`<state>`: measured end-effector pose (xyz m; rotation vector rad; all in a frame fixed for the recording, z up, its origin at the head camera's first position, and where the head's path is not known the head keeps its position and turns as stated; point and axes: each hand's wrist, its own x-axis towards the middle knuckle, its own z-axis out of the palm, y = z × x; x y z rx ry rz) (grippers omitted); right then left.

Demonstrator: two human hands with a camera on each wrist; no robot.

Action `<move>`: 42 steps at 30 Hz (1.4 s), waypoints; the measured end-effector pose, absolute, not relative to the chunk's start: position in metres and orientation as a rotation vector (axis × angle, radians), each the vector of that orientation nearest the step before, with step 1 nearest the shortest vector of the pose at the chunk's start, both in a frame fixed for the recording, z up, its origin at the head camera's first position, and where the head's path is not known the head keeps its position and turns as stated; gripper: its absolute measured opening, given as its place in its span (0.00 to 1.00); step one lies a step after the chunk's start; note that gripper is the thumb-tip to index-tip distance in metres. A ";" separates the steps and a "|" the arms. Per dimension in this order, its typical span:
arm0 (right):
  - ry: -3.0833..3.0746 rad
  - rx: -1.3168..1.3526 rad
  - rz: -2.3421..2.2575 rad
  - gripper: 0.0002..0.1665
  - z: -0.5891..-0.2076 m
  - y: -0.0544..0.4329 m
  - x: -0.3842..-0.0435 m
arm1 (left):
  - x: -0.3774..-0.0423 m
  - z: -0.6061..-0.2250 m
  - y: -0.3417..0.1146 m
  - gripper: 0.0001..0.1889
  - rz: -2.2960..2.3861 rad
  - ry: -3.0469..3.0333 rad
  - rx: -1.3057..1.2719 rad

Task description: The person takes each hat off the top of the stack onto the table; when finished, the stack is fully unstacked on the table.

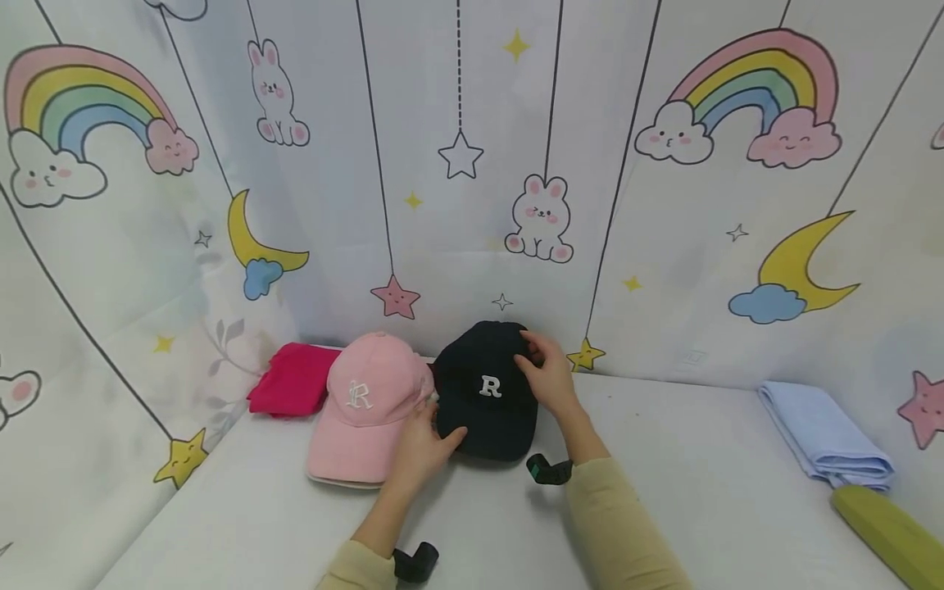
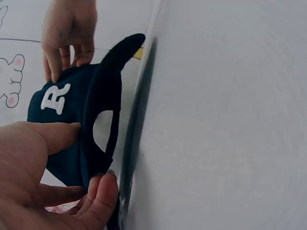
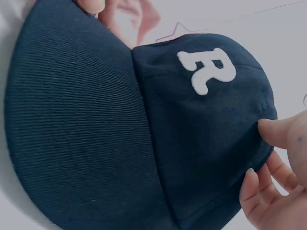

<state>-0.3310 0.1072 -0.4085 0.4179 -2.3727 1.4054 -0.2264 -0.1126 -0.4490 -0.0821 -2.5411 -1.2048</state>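
A black baseball cap (image 1: 483, 410) with a white letter R stands at the back of the table, its brim toward me. In the left wrist view, my left hand (image 2: 29, 167) pinches the cap's side near the brim, thumb on the outer face and fingers at the underside. My right hand (image 1: 549, 377) grips the crown's right side; the right wrist view shows its thumb on the crown and fingers round the edge. Close against my left hand (image 1: 420, 447) is a pink baseball cap (image 1: 376, 381) with a light letter on its front.
Behind the pink cap lies a folded red cloth (image 1: 291, 381). At the far right are a folded light-blue cloth (image 1: 826, 434) and a green object (image 1: 888, 533), cut off by the frame. A printed curtain (image 1: 457, 221) rises behind the white table (image 1: 678, 467).
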 end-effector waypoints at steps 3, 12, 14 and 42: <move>-2.367 0.383 1.394 0.28 -0.418 0.108 -0.332 | -0.227 -0.451 -0.111 0.29 -1.201 -2.567 -0.083; -2.345 0.359 1.346 0.32 -0.426 0.107 -0.328 | -0.229 -0.450 -0.110 0.25 -1.181 -2.576 -0.141; -2.348 0.372 1.342 0.34 -0.428 0.105 -0.325 | -0.229 -0.448 -0.110 0.26 -1.179 -2.587 -0.127; -2.648 0.239 1.158 0.76 -0.466 0.090 -0.308 | -0.196 -0.423 -0.148 0.34 -1.266 -2.614 -0.094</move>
